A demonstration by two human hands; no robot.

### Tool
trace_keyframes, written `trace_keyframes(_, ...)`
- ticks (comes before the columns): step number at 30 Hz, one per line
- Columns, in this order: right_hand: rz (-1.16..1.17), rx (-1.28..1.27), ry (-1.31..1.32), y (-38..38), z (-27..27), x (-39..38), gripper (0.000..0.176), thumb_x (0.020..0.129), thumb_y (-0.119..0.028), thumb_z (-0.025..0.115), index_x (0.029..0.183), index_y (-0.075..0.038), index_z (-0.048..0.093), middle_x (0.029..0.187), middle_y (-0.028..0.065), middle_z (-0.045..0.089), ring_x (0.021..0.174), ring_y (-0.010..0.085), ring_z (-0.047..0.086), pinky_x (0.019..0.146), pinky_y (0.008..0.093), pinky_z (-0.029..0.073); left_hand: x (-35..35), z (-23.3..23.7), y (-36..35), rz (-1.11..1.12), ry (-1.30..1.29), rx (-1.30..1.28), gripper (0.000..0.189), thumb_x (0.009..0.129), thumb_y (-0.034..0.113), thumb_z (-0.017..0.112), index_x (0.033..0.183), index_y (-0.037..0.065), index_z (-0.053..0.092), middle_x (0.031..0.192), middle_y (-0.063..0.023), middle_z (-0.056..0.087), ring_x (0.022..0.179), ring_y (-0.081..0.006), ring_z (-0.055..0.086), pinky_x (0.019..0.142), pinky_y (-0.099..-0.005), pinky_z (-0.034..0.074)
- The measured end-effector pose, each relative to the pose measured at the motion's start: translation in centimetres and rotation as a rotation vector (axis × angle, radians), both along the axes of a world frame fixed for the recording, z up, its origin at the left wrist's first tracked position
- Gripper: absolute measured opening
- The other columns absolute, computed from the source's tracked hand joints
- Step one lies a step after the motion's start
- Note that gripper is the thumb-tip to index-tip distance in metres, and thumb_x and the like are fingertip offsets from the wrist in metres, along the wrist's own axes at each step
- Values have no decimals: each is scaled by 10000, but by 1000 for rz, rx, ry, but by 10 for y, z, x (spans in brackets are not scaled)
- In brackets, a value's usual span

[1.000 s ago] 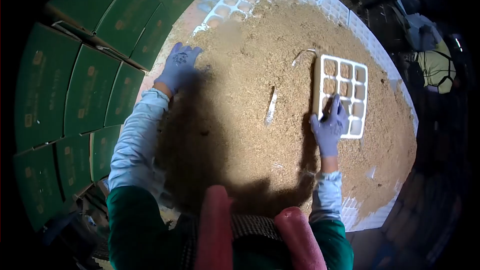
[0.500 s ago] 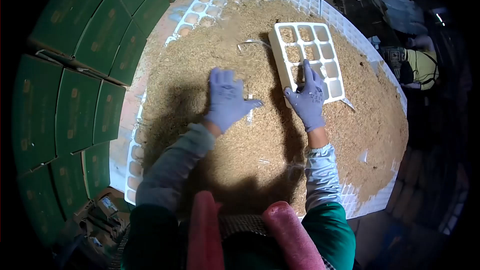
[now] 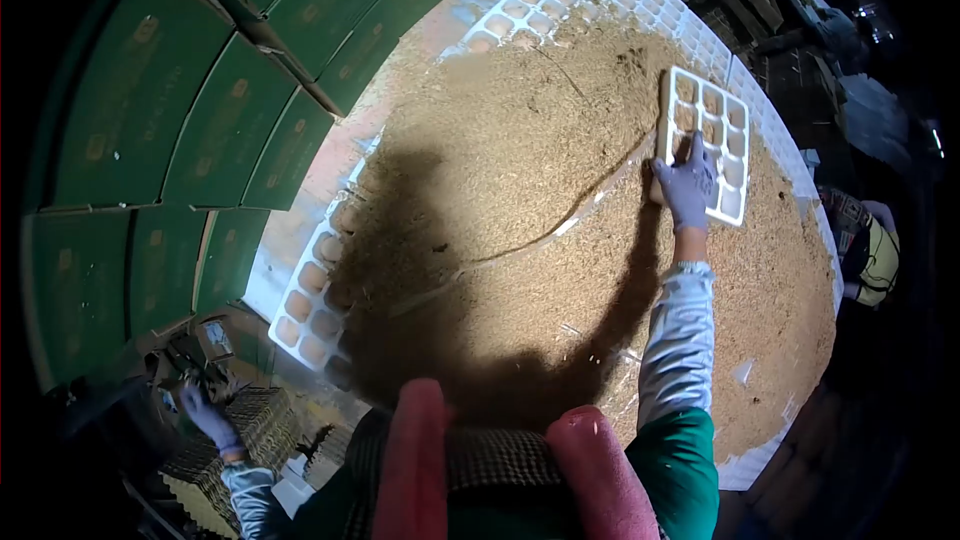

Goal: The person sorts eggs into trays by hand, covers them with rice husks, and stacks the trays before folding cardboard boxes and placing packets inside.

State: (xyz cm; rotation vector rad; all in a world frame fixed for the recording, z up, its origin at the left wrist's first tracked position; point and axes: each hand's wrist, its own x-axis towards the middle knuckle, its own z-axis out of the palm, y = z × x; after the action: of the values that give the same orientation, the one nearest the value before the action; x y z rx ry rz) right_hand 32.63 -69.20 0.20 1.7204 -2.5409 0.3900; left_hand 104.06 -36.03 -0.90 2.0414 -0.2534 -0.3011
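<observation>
My right hand (image 3: 684, 190), in a purple-grey glove, grips the near left edge of a white seedling tray (image 3: 741, 158). The thumb is on the tray's outer side and a finger reaches into a cell. Several of its cells hold brown loose material. Beneath it spreads a thick layer of chaff-like brown material (image 3: 520, 180). A long thin clear strip (image 3: 568, 227) lies curved across this layer, from near the tray toward the lower left. My left hand (image 3: 210, 420), gloved alike, is off the table at lower left, close to stacked brown trays (image 3: 262, 424); its fingers are blurred.
Green cartons (image 3: 150, 120) are stacked along the left. White cell trays (image 3: 305, 300) show at the edges of the brown layer. Clear scraps (image 3: 743, 372) lie on it at right. Another person in a yellow garment (image 3: 880, 265) is at far right.
My left hand has left the brown layer and swung down to the lower left. My right hand and the tray appear farther right as the view shifted. The long clear strip now lies stretched out.
</observation>
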Motion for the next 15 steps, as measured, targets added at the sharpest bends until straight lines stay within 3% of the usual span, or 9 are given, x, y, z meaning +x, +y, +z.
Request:
trace_keyframes(2, 105, 43, -70, -34, -8, 8, 897, 605, -362, 705, 1376, -74, 350, 1179, 203, 522, 1083, 371, 501, 936, 423, 399, 97, -16, 145, -8, -267, 197, 348, 909, 238, 531, 1090, -59, 558, 1052, -141, 589, 938, -226, 546, 839, -320, 446)
trace_keyframes(3, 186, 85, -108, -42, -8, 17, 879, 611, -366, 701, 1375, -96, 360, 1192, 209, 518, 1085, 375, 503, 941, 423, 398, 83, 10, 158, 150, -419, 890, 326, 897, 205, 558, 1096, -53, 572, 1058, -143, 595, 956, -205, 551, 864, -314, 438)
trace_keyframes(4, 258, 124, -139, -47, -6, 25, 862, 617, -370, 697, 1374, -117, 370, 1205, 214, 514, 1088, 379, 505, 946, 423, 397, 167, -57, 250, 230, -323, 352, 301, 890, 169, 573, 1100, -45, 583, 1073, -140, 602, 982, -189, 552, 884, -317, 427)
trace_keyframes(9, 347, 160, -100, -28, -5, 84, 759, 696, -347, 657, 1369, -129, 383, 1218, 191, 517, 1102, 355, 514, 948, 405, 400, -130, 25, -44, -823, -108, 132, 402, 841, 95, 629, 1217, 18, 511, 1115, -109, 575, 930, -180, 533, 853, -300, 433)
trace_keyframes(11, 400, 168, -114, -3, -4, 108, 780, 700, -317, 673, 1385, -124, 352, 1231, 179, 505, 1127, 351, 485, 973, 403, 377, -220, 8, -106, -1295, 75, 105, 742, 709, 159, 761, 1338, 44, 385, 1277, -144, 462, 916, -198, 542, 813, -295, 467)
trace_keyframes(12, 534, 43, -103, 8, -24, 106, 846, 647, -361, 749, 1374, -145, 374, 1163, 169, 545, 1044, 354, 540, 910, 405, 435, -278, 24, -135, -1469, 242, -121, 898, 658, 268, 794, 1381, 49, 309, 1292, -177, 417, 948, -259, 557, 857, -382, 453)
trace_keyframes(13, 561, 63, -99, 24, -17, 117, 841, 646, -353, 752, 1370, -144, 380, 1163, 167, 545, 1045, 355, 540, 909, 405, 436, -316, 30, -153, -1654, -218, -53, 910, 653, 298, 779, 1380, 30, 301, 1338, -208, 385, 1139, -312, 492, 874, -411, 445)
trace_keyframes(14, 590, 80, -96, 40, -9, 130, 836, 645, -345, 756, 1366, -142, 386, 1163, 165, 544, 1047, 356, 539, 908, 406, 437, -347, 7, -162, -1733, -422, -20, 876, 662, 382, 749, 1354, 39, 338, 1270, -235, 415, 1096, -336, 505, 877, -398, 432)
trace_keyframes(15, 561, 113, -98, 44, -10, 132, 830, 639, -341, 757, 1359, -140, 398, 1159, 163, 547, 1048, 359, 539, 903, 409, 441, -365, -13, -166, -1732, -729, 131, 599, 745, 329, 679, 1240, 77, 453, 1136, -162, 502, 994, -276, 549, 792, -371, 460)
